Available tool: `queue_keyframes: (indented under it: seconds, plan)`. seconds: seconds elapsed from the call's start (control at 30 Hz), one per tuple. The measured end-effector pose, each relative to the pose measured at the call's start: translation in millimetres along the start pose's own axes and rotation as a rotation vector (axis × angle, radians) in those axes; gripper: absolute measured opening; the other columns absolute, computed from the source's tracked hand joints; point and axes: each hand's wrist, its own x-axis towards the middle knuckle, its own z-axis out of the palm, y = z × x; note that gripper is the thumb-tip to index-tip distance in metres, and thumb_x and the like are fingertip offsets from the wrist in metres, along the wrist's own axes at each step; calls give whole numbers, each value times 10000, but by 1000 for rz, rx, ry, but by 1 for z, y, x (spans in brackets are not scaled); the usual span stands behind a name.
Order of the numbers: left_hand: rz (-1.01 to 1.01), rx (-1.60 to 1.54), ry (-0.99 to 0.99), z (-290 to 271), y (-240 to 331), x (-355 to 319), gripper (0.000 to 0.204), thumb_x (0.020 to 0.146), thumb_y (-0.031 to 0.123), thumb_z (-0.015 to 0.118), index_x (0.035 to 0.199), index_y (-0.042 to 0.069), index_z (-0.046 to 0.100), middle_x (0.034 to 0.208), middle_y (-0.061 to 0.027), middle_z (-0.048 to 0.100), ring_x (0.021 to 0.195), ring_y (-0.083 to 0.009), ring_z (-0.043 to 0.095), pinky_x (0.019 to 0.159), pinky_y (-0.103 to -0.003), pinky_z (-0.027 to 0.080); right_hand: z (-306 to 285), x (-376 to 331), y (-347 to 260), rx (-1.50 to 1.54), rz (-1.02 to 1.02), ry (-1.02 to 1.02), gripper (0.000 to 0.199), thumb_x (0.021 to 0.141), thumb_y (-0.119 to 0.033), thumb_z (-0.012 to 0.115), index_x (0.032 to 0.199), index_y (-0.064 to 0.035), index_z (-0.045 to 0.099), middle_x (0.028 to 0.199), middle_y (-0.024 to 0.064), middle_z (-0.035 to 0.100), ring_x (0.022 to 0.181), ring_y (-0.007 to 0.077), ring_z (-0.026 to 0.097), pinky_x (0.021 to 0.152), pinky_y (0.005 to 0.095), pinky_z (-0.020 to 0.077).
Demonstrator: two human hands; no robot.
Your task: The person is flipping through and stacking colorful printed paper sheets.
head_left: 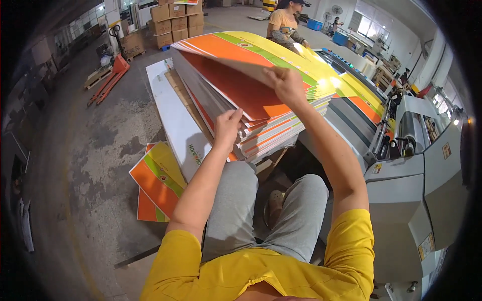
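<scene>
A thick stack of large printed sheets [271,133] in orange, green and yellow lies in front of me. Its top printed sheet [246,46] is raised at the near edge and bowed, so a dark gap shows beneath it. My right hand [288,88] is closed on that raised edge. Lower and to the left, my left hand [228,129] pinches the near left corner of a sheet under the raised one. How many layers its fingers hold is hidden. The orange face of the lower sheet [238,93] shows between my hands.
A white printed board [173,118] lies left of the stack. Loose printed sheets [158,175] rest low at the left. A grey machine with rollers [414,125] stands right. A person [285,25] works beyond the stack. An orange pallet jack [113,75] and stacked cartons [175,22] stand behind.
</scene>
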Motion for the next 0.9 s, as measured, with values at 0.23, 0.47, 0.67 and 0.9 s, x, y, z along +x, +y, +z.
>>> queue_keyframes:
  seconds: [0.23,0.47,0.67,0.9]
  plan:
    - [-38,106,-154,-2,-3,0,160,818,119,544,741,-9,602,649,-15,553,604,-90,492,559,-244,380,30,-53,15,-328,-317,-113,223,823,-281,556,692,-115,627,618,93,585,574,297,583,506,401,462]
    - [-55,-54,-200,-7,-5,3,212,859,204,536,844,15,630,728,9,554,676,-81,491,614,-238,397,30,-64,9,-339,-302,-203,218,822,-294,559,816,-97,651,756,70,607,741,263,585,615,355,476]
    - [-59,60,-161,0,9,-1,387,909,347,478,967,-5,630,846,-34,612,724,-103,557,654,-243,438,30,-56,11,-326,-372,-217,258,837,-300,555,871,-61,646,727,106,622,664,285,588,581,376,472]
    - [-14,172,-164,-6,1,4,419,911,369,476,949,-20,624,712,-63,622,579,-100,565,541,-243,434,11,-10,7,96,122,-6,249,827,-279,573,857,-43,647,710,124,631,615,315,591,550,378,464]
